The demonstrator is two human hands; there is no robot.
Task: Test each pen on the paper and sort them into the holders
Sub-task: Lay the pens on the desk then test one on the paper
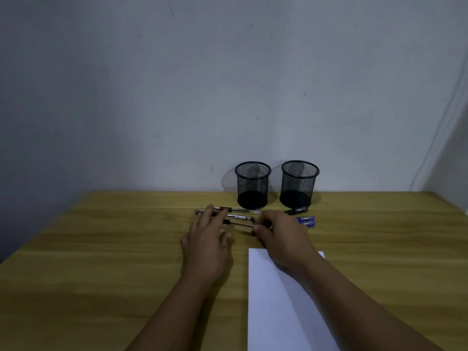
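Wooden desk (101, 249): pens (238, 217) lie in a row just before the two mesh holders (252, 184), left hand (206, 245) spread over them, right hand (283, 239) pinching one pen's end; picking first pen, next needs lifting it to the paper (278, 312).

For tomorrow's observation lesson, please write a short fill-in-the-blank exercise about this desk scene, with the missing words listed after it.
1. The number of black mesh holders by the wall is ____.
2. Both holders hold ____ pens so far.
3. The white paper lies under the person's ____ forearm.
4. The pens lie between the paper and the ____.

Missing words: two; no; right; holders
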